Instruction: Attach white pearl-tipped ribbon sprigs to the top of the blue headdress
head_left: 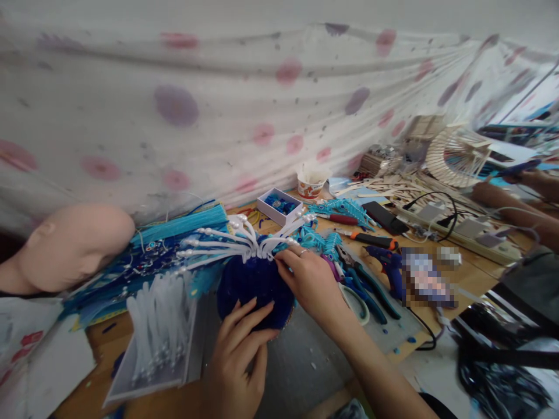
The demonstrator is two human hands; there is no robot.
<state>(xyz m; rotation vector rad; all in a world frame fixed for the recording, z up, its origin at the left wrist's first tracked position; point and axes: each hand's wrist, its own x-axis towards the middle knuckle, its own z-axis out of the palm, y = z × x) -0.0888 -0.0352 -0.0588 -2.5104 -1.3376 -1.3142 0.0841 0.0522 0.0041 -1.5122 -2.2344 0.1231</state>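
Note:
A round, dark blue velvet piece [251, 285] is in front of me, with a beaded lower edge. My left hand [240, 355] holds it from below, fingers spread across its front. White fuzzy stems [251, 244] with pearl tips fan out left and right from its top edge. At the right end of that row, my right hand [312, 285] is closed in a pinch, the fingertips at a white stem's base. What lies between those fingertips is partly hidden. More pearl-tipped white stems [157, 326] lie in a white box [151, 393] to the left.
A mannequin head [78, 244] lies at left, beside turquoise strands [183, 227]. A small box [273, 212] and paper cup [311, 183] stand behind. Pliers [371, 285], a tape roll [356, 305] and a blue glue gun [388, 267] lie right. A co-worker's hands [519, 192] are far right.

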